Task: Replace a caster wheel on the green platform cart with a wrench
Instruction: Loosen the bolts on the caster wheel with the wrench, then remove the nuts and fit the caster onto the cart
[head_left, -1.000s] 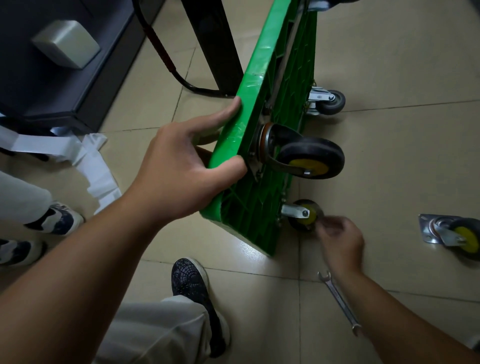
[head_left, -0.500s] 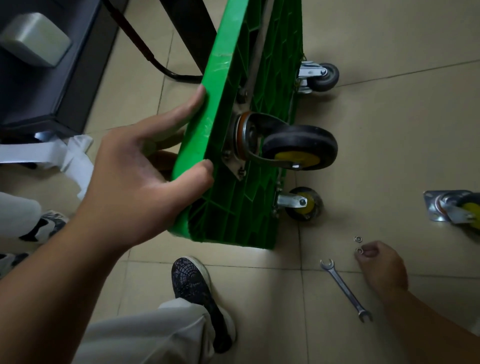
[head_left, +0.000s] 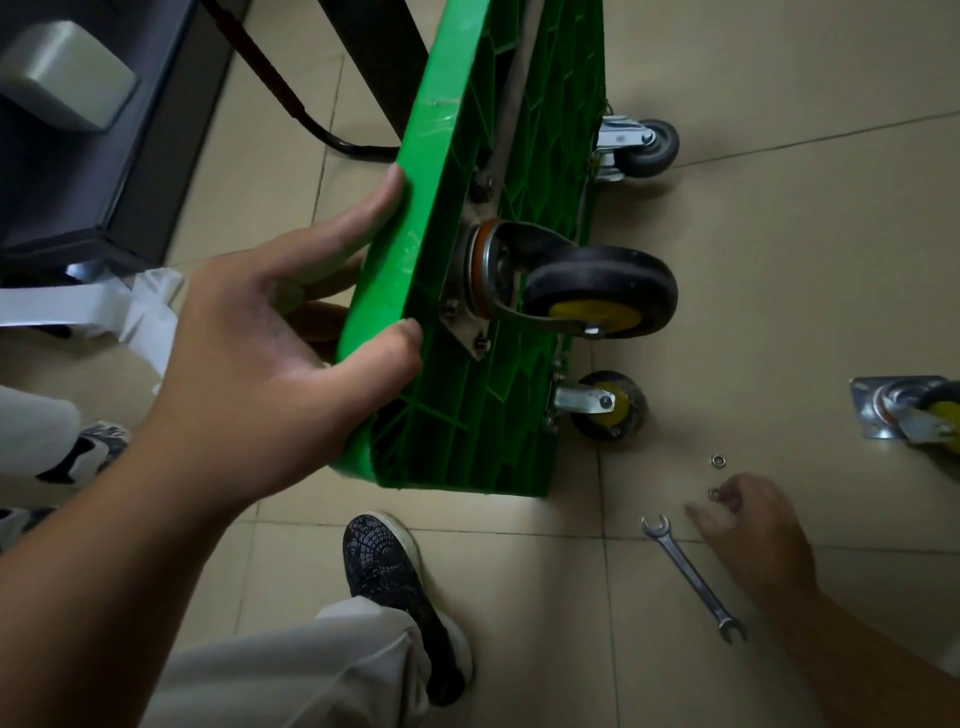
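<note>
The green platform cart (head_left: 457, 415) stands tipped on its long edge, underside facing right. My left hand (head_left: 270, 364) grips its upper edge, thumb over the rim. A large black caster with a yellow hub (head_left: 602, 291) is bolted to the underside. A smaller caster (head_left: 608, 405) rests on the floor below it. My right hand (head_left: 753, 525) hovers low over the floor with relaxed fingers and holds nothing. One small nut (head_left: 715, 492) lies at its fingertips, another (head_left: 718, 460) just beyond. The wrench (head_left: 691, 577) lies on the tiles left of that hand.
A loose caster on a metal plate (head_left: 914, 415) lies at the right edge. A grey caster (head_left: 644, 145) sits at the cart's far end. My shoe (head_left: 395, 582) is beside the cart's near corner. A dark cabinet (head_left: 104, 156) and another person's feet (head_left: 88, 452) are at left.
My right hand left the lower caster and dropped to the floor beside the wrench; two small nuts now lie there. My left hand keeps hold of the cart.
</note>
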